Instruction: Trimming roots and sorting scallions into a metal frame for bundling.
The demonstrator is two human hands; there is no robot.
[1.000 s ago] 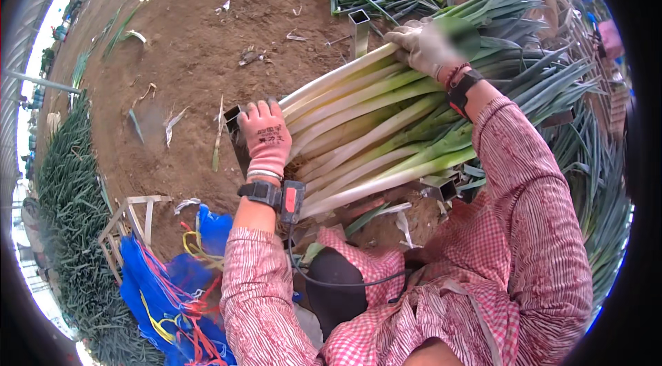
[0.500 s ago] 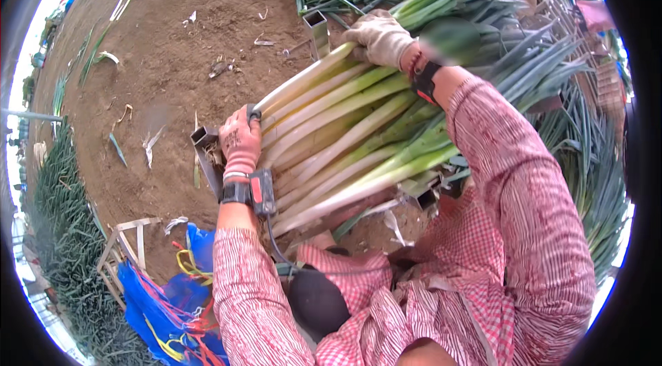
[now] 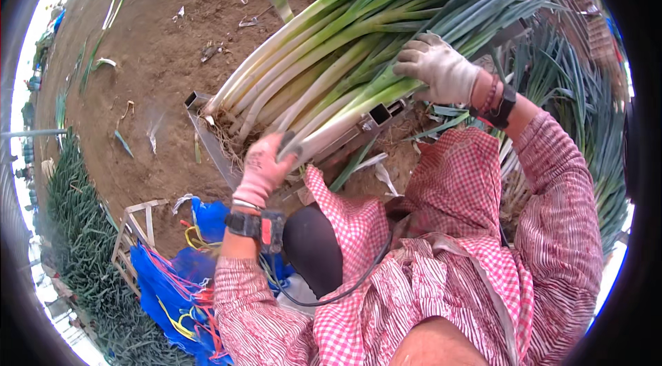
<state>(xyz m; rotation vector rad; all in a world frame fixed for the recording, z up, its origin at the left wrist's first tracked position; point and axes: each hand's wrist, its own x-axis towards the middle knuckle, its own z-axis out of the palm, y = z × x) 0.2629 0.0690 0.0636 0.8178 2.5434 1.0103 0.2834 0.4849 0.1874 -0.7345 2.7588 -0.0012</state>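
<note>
A thick bundle of long green onions [image 3: 310, 66] lies slantwise across a metal frame [image 3: 215, 155], white root ends at lower left, leaves at upper right. My left hand [image 3: 267, 167], in a pinkish dirty glove, touches the near side of the bundle close to the roots, thumb and fingers apart. Over the green part on the near right side rests my right hand [image 3: 441, 69], in a pale glove. Its fingers are bent and spread against the outer stalks. A square metal tube end [image 3: 379, 114] sticks up beside the bundle, between my hands.
Brown soil [image 3: 165, 28] with leaf scraps surrounds the frame. A large pile of green onions [image 3: 83, 249] lies at left, another pile [image 3: 579, 111] at right. Blue sheeting with coloured strings [image 3: 179, 297] and a small pale frame [image 3: 141, 218] lie at lower left.
Both my hands have come round to the near side of the bundle; my right hand has let go of its far side. The root ends now sit further left, inside the frame's end.
</note>
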